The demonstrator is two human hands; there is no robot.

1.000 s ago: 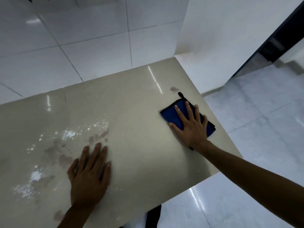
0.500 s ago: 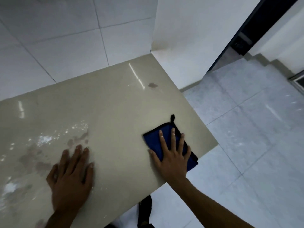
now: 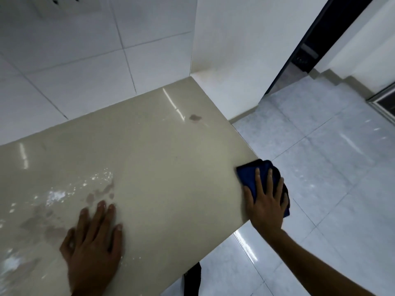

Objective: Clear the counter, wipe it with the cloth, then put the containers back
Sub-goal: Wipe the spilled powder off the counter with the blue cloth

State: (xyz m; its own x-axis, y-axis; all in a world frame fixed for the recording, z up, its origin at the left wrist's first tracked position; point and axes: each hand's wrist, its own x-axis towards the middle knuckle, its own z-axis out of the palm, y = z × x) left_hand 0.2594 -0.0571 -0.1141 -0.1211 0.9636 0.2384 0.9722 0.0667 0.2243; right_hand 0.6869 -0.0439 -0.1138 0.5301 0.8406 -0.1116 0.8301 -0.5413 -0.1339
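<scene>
The beige glossy counter [image 3: 162,159] fills the lower left. A folded blue cloth [image 3: 249,175] lies at the counter's right edge, part of it hanging over the side. My right hand [image 3: 266,201] presses flat on the cloth, fingers spread. My left hand [image 3: 94,248] rests flat on the counter near its front edge, holding nothing. Brownish smears and wet patches [image 3: 94,195] mark the surface ahead of my left hand. A small brown stain [image 3: 195,117] sits near the far right corner. No containers are in view.
White tiled wall [image 3: 89,67] runs behind the counter, with a socket plate [image 3: 66,3] at the top left. A white wall [image 3: 245,50] stands at the far right corner. Grey tiled floor [image 3: 320,167] and a dark doorway [image 3: 316,43] lie to the right.
My right hand has slid the cloth from the counter's far right area toward me, then out to the right edge, where it now overhangs. My left hand stays planted.
</scene>
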